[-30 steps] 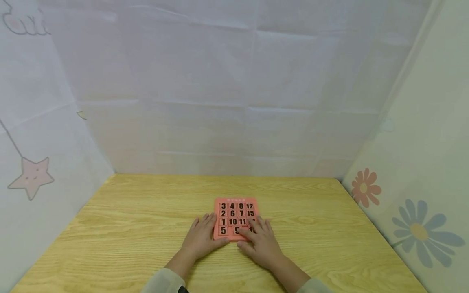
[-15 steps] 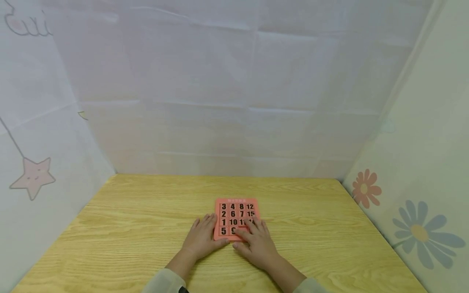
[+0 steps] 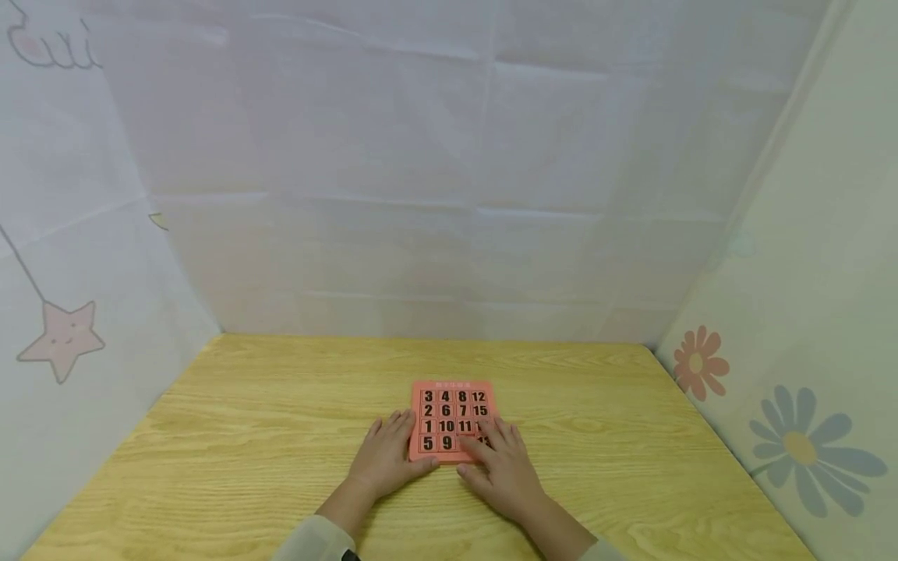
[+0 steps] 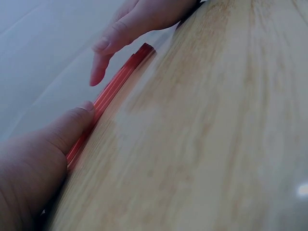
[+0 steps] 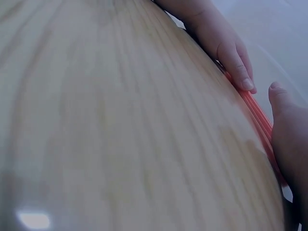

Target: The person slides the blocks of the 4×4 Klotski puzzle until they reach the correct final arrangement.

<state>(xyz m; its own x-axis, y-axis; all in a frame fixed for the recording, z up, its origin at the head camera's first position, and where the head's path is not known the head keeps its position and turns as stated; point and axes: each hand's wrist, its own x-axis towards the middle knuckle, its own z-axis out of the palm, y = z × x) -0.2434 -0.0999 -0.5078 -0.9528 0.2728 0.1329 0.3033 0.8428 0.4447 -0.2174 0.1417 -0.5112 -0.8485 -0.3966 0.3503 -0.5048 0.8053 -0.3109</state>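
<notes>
A pink sliding number puzzle point(image 3: 453, 385) lies flat on the wooden table, with black-numbered tiles in its frame. My left hand point(image 3: 386, 460) holds its near left corner, fingers along the left side and thumb on the near edge. My right hand point(image 3: 507, 467) lies over the near right part, with the index fingertip at the bottom row, just right of the 9 tile point(image 3: 447, 443). Its other fingers partly cover the right-hand column, and its thumb stays off the puzzle in the left wrist view. Only the puzzle's thin red edge point(image 4: 120, 79) shows there.
The wood-grain table point(image 3: 245, 436) spreads around the puzzle on all sides. A pale creased cloth backdrop point(image 3: 449, 195) rises behind it, with side panels bearing a pink star point(image 3: 61, 340) on the left and flowers point(image 3: 800, 448) on the right.
The 9 tile has slid left to sit beside the 5. My right hand went slightly left, then back right, uncovering part of the 13 tile. My left hand has stayed put.
</notes>
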